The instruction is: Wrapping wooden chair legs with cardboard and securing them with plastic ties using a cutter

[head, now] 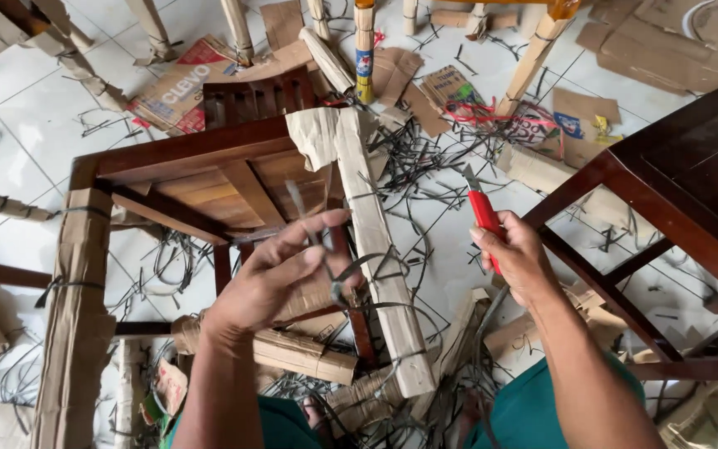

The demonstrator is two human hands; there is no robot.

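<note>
My right hand (515, 256) grips a red utility knife (483, 210), blade pointing up and away. My left hand (280, 274) hovers with fingers spread over a cardboard-wrapped chair leg (380, 249), fingertips pinching a thin dark plastic strap (344, 283) that loops around the leg. The leg belongs to an overturned dark wooden chair (201, 170) lying in front of me. Another leg (76, 316) at the left is also wrapped in cardboard and banded with straps.
Cut black straps (425, 158) and torn cardboard pieces (579, 120) litter the white tiled floor. Another dark wooden piece of furniture (691, 183) stands at the right. More wrapped chair legs (533, 58) rise at the top.
</note>
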